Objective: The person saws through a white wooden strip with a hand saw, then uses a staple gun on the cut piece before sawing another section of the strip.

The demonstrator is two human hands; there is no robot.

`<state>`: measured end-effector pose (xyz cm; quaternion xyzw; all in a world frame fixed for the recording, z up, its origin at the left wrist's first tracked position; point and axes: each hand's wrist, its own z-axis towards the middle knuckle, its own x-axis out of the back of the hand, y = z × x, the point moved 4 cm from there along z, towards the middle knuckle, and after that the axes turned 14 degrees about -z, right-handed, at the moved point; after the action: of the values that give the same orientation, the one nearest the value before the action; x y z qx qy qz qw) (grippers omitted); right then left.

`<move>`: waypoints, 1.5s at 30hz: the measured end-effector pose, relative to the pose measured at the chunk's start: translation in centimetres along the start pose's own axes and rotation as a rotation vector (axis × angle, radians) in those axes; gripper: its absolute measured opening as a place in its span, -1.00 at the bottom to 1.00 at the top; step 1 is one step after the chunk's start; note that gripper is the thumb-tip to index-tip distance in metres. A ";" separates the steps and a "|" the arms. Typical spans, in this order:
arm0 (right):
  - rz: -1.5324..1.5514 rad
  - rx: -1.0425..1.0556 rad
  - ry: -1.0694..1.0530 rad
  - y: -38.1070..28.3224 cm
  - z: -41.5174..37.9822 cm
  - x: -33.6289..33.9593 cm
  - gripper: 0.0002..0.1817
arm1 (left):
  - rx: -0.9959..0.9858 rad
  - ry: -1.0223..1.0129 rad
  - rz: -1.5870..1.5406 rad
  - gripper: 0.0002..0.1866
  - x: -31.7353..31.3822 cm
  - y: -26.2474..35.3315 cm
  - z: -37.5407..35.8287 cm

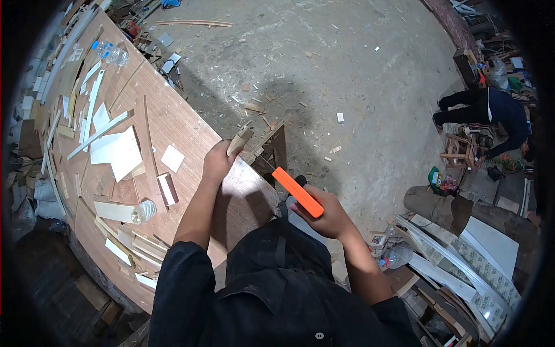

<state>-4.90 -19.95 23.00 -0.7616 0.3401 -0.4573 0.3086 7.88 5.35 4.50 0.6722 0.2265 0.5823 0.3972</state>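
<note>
At the table's edge, my left hand (pixel 218 162) is closed around a short wood piece (pixel 241 139). My right hand (pixel 328 215) grips an orange-handled saw (pixel 298 192), its thin blade seen almost edge-on and pointing toward the wood by my left hand. Whether the blade touches the wood is too fine to make out. Another narrow wood strip (pixel 273 132) sticks out past the table edge just beyond. The wooden table (pixel 191 130) lies under my left forearm.
White boards (pixel 118 151), wood strips (pixel 108 134) and a plastic bottle (pixel 110 53) lie on the table. Wood scraps (pixel 254 107) litter the concrete floor (pixel 370 69). At right, a person (pixel 503 113) bends over a small wooden frame (pixel 459 151); panels (pixel 483 260) are stacked nearer me.
</note>
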 end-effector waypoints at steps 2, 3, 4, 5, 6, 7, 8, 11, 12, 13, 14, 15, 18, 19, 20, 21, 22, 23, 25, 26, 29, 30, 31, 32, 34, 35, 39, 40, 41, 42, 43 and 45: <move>-0.005 0.026 0.018 0.2 0.0 -0.1 -0.74 | 0.012 -0.007 0.021 -0.63 0.2 0.3 0.0; 0.012 0.036 0.034 0.2 -0.1 -0.1 -0.74 | 0.015 -0.002 0.012 -0.61 0.2 0.2 0.0; 0.028 0.046 0.050 0.2 -0.2 -0.1 -0.75 | 0.019 0.003 0.002 -0.59 0.1 0.2 -0.1; 0.028 0.048 0.051 0.3 -0.3 -0.2 -0.75 | 0.018 0.004 0.003 -0.59 0.1 0.1 -0.1; -0.017 0.078 0.104 0.3 -0.5 -0.1 -0.76 | 0.006 0.006 0.002 -0.58 0.0 0.1 -0.1; -0.061 0.108 0.158 0.3 -0.7 -0.1 -0.78 | -0.005 0.008 0.000 -0.58 0.0 0.1 -0.1; -0.060 0.110 0.159 0.7 -1.1 -0.6 -0.78 | -0.006 0.009 0.002 -0.58 0.1 0.0 -0.1; 0.051 0.224 0.225 1.0 -3.1 -0.7 -0.86 | 0.071 -0.021 -0.063 -0.61 0.1 -0.6 0.0; 0.050 0.224 0.219 0.6 -3.5 -0.4 -0.86 | 0.079 -0.013 -0.030 -0.61 0.2 -0.8 0.1; 0.025 0.257 0.227 0.1 -3.9 -0.1 -0.86 | 0.084 -0.006 0.004 -0.61 0.2 -0.9 0.2; 0.001 0.291 0.240 -0.6 -4.2 0.4 -0.86 | 0.082 -0.005 0.005 -0.61 0.3 -0.8 0.2; 0.018 0.306 0.259 -1.4 -4.1 0.8 -0.87 | 0.089 -0.006 -0.052 -0.60 0.3 -0.6 0.1; 0.053 0.265 0.290 -2.8 -4.1 2.1 -0.88 | 0.086 -0.006 -0.124 -0.60 0.2 0.2 0.0; 0.053 0.266 0.294 -2.7 -4.1 2.1 -0.88 | 0.086 0.003 -0.140 -0.59 0.3 0.3 0.0; 0.065 0.249 0.337 -2.4 -4.1 2.2 -0.88 | 0.084 0.004 -0.139 -0.59 0.2 0.4 0.0; 0.078 0.232 0.378 -2.0 -4.2 2.3 -0.87 | 0.108 -0.008 -0.123 -0.60 0.2 0.3 0.1; 0.077 0.234 0.376 -1.8 -4.2 2.2 -0.87 | 0.133 -0.020 -0.106 -0.60 0.1 0.2 0.0; 0.083 0.164 0.377 -1.3 -4.4 2.2 -0.87 | 0.078 0.022 -0.117 -0.60 0.1 0.5 -0.1; 0.111 0.022 0.363 -0.2 -4.6 2.0 -0.84 | 0.071 0.014 -0.064 -0.61 -0.3 0.1 -0.3; 0.109 0.023 0.360 -0.2 -4.7 1.8 -0.84 | 0.061 0.003 -0.010 -0.62 -0.5 -0.1 -0.4; 0.053 -0.005 0.404 0.0 -5.1 1.7 -0.91 | 0.030 0.046 0.141 -0.64 -1.2 1.3 -1.5; 0.027 -0.006 0.422 0.2 -5.2 1.6 -0.90 | 0.028 0.049 0.138 -0.64 -1.5 1.7 -2.0; 0.000 -0.008 0.441 0.3 -5.4 1.6 -0.89 | 0.018 0.025 0.184 -0.66 -2.0 2.1 -2.5; -0.004 -0.006 0.441 0.4 -5.5 1.7 -0.89 | 0.008 -0.001 0.231 -0.67 -2.5 2.4 -2.9; -0.049 0.004 0.402 0.7 -5.8 1.7 -0.88 | 0.070 -0.019 0.252 -0.58 -3.3 2.7 -3.5; -0.050 0.005 0.397 0.8 -5.9 1.6 -0.88 | 0.057 0.026 0.220 -0.54 -3.5 3.0 -3.8; -0.057 0.015 0.417 1.8 -6.2 1.2 -0.87 | 0.046 0.098 0.148 -0.39 -4.8 2.7 -5.8; -0.069 0.017 0.420 2.1 -6.3 1.2 -0.87 | 0.051 0.084 0.127 -0.37 -4.9 2.8 -6.1; -0.071 0.020 0.421 2.2 -6.4 1.2 -0.87 | 0.029 0.112 0.129 -0.34 -4.9 2.9 -6.2; -0.089 0.022 0.406 2.4 -6.5 1.2 -0.87 | 0.029 0.116 0.127 -0.34 -4.9 2.9 -6.1; -0.107 0.023 0.390 2.4 -6.6 1.2 -0.86 | 0.039 0.088 0.126 -0.36 -4.7 3.0 -5.9; -0.135 0.020 0.351 2.3 -6.9 1.3 -0.85 | 0.055 0.068 0.128 -0.37 -4.0 2.7 -5.7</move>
<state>-11.20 -23.43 24.54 -0.6881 0.3325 -0.6061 0.2206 1.06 2.25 4.30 0.6755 0.2124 0.6228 0.3327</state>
